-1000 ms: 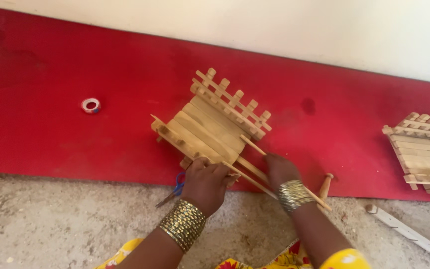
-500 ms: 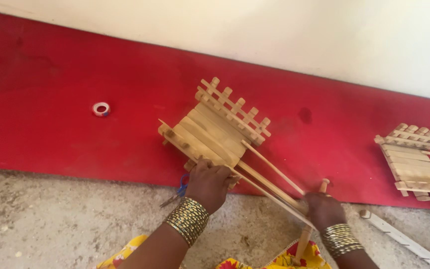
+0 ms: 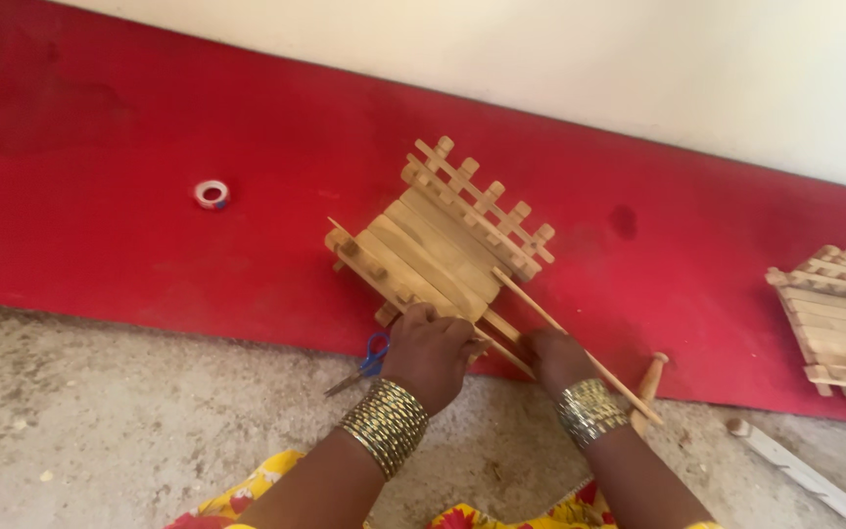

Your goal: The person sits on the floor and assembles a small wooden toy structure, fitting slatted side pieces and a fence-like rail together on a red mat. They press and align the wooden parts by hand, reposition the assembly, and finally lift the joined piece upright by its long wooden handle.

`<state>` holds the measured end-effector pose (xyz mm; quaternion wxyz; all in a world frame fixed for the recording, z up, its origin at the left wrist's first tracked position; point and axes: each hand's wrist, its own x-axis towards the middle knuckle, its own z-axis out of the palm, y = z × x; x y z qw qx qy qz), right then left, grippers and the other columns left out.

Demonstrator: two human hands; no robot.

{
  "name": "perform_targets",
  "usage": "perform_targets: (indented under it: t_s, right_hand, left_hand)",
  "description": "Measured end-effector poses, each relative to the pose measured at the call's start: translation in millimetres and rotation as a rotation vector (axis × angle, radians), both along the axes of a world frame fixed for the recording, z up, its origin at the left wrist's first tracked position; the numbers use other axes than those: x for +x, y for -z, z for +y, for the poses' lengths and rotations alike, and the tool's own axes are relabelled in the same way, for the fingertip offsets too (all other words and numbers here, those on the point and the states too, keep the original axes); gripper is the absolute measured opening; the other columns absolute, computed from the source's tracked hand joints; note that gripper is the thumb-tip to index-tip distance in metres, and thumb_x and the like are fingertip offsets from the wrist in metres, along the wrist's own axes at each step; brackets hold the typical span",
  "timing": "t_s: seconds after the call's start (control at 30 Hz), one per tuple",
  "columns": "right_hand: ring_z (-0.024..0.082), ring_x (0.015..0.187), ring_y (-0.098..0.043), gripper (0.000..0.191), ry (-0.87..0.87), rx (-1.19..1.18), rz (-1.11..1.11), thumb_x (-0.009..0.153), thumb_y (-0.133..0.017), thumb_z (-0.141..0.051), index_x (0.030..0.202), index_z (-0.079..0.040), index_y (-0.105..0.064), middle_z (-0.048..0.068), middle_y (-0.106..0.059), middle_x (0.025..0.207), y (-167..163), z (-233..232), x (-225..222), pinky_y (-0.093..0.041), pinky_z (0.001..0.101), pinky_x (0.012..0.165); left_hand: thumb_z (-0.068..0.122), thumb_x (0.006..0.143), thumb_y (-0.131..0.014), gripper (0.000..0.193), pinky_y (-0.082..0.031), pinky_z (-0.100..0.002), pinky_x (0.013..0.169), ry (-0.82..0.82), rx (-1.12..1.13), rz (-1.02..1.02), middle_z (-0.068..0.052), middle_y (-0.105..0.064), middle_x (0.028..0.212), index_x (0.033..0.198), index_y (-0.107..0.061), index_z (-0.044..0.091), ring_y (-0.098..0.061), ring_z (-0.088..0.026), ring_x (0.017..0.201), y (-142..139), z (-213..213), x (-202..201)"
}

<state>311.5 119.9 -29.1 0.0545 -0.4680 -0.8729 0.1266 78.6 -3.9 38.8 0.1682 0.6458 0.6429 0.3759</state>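
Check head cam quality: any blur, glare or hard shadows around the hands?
Head view: soft even light, no glare; left hand, right hand and wooden stick cart sharp, only faint shadows beneath; scissors partly hidden behind the left hand.

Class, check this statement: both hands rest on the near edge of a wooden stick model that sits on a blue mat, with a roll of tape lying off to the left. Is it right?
Not quite: the mat is red, not blue, as the head view shows. The rest holds: the left hand and right hand are at the near edge of the wooden stick model, and the roll of tape lies off to the left.
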Motion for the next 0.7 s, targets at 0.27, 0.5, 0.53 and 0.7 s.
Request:
perform_targets:
  t_s: [0.27,0.5,0.53,0.7]
  right_hand:
    - [0.031,0.087,-0.071,0.012,-0.126,-0.058,-0.059,0.079,-0.073,-0.018,0.088,-0.011,-0.076,0.011,-0.074,0.091,1,18,-65,-0.058,0.0442,0.075]
    - [0.034,0.085,-0.069,0.013,-0.138,0.114,-0.017,0.079,-0.072,-0.010,0.090,-0.008,-0.078,0.016,-0.071,0.093,25,8,30,-0.057,0.0452,0.075]
    - [0.033,0.085,-0.070,0.012,-0.071,0.055,-0.020,0.080,-0.072,-0.012,0.090,-0.008,-0.079,0.015,-0.072,0.092,26,8,44,-0.058,0.0444,0.077]
    - [0.029,0.090,-0.072,0.013,0.046,-0.033,-0.127,0.082,-0.073,-0.018,0.092,-0.012,-0.080,0.011,-0.074,0.097,25,7,54,-0.060,0.0411,0.084]
  left_hand:
    - [0.028,0.089,-0.072,0.014,-0.046,-0.049,0.088,-0.006,0.061,0.080,-0.002,-0.075,0.093,0.094,-0.073,0.015,-0.057,-0.033,0.099,-3,-2,-2]
    - [0.027,0.089,-0.072,0.014,-0.045,-0.051,0.089,0.004,0.040,0.026,-0.001,-0.076,0.096,0.094,-0.073,0.015,-0.057,-0.035,0.103,2,-2,0]
    - [0.028,0.089,-0.071,0.014,-0.045,-0.051,0.090,0.003,0.034,0.033,-0.001,-0.076,0.097,0.094,-0.073,0.015,-0.057,-0.035,0.104,2,-1,0]
    - [0.025,0.088,-0.071,0.012,-0.043,-0.053,0.092,0.001,0.075,0.072,-0.001,-0.077,0.097,0.093,-0.073,0.015,-0.055,-0.039,0.108,5,2,0]
